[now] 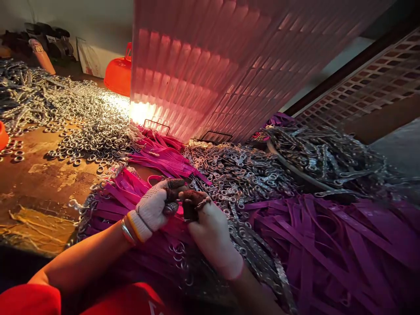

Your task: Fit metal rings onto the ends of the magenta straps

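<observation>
My left hand (156,206), in a white knit glove with dark, soiled fingertips, is closed, thumb and fingers pinched together. Close beside it my right hand (211,229), gloved the same way, has its fingers curled inward. A small dark metal bit shows at the right fingertips, but what either hand pinches is too small to make out. Under and around both hands lie magenta straps (113,210), with metal links along their left ends. Several loose metal rings (179,253) hang over the straps below the hands.
A heap of metal rings (95,135) covers the left of the bench (42,168). Behind the hands stands a translucent ribbed panel (197,65), with a red lamp (118,75) beside it. Metal clasps (239,170) and more purple straps (328,245) lie right.
</observation>
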`<state>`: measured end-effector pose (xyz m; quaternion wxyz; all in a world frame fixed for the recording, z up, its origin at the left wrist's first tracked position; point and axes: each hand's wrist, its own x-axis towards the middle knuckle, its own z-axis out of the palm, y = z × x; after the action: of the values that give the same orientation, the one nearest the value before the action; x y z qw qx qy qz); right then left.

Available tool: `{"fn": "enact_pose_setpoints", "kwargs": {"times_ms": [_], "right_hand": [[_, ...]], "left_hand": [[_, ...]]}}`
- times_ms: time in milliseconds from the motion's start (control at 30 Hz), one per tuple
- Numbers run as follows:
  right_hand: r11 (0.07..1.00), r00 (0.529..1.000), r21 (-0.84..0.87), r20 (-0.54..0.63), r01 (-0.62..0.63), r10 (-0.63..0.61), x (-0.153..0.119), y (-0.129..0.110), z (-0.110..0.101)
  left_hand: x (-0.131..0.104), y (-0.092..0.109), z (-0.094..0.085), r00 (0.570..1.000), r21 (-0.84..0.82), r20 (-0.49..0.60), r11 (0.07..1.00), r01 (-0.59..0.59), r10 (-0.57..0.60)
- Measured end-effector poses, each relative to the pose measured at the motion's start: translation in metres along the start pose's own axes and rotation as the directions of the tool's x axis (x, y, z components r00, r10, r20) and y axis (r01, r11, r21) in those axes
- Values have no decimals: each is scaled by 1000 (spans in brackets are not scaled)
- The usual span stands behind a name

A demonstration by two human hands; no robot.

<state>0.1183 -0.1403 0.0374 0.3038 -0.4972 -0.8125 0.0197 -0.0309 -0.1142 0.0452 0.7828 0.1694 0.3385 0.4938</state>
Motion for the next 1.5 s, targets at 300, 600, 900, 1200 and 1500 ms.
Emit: {"fn": "enact_pose_setpoints", "kwargs": {"times_ms": [300,600,900,1200,1500], "right_hand": [[988,996,-124,0,-91,92,1,4,7],[952,946,181,258,-246,196,-25,45,-20],[952,925,187,339,-242,169,-42,42,-8],[980,927,76,345,-183,147,-55,49,2],[991,964,36,238,-130,118,-60,43,3]], "left_hand": [[1,-3,-12,985,288,167,953,-92,45],[22,42,-40,937,937,318,104,-335,146],[46,49,-25,962,815,265,-518,-261,-69],[63,46,-30,990,859,94,-493,-136,-109],[57,36,-47,983,876,131,-450,-175,-128]]}}
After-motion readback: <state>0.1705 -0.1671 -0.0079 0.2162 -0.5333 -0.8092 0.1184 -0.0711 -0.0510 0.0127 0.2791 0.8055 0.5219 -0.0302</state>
